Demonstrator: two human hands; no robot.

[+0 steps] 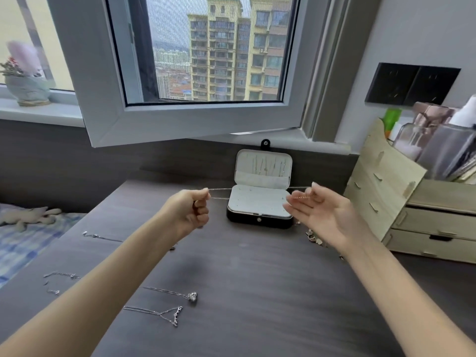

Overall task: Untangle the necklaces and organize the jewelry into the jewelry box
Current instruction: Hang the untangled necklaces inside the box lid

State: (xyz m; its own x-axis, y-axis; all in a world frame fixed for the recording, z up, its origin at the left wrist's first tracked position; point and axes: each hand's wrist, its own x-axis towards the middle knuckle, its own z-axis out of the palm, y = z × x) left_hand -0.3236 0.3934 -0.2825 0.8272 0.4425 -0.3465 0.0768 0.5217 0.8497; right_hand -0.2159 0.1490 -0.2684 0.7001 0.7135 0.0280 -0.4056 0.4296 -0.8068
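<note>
A thin silver chain (220,193) is stretched in the air between both hands, just in front of the open jewelry box (259,219). My left hand (192,210) pinches its left end with curled fingers. My right hand (318,210) holds the other end at thumb and forefinger while the remaining fingers are spread. The black box has a pale lining, and several chains hang inside its raised lid (264,164). More necklaces lie on the dark desk: one with a round pendant (192,297), one with a V-shaped pendant (170,314), and thin chains at the left (103,237).
A wooden drawer organizer (412,210) with items on top stands at the right. Small rings or earrings (313,237) lie by my right wrist. An open window sash (180,119) juts over the desk's back. A bed with a checked cover (23,243) lies left.
</note>
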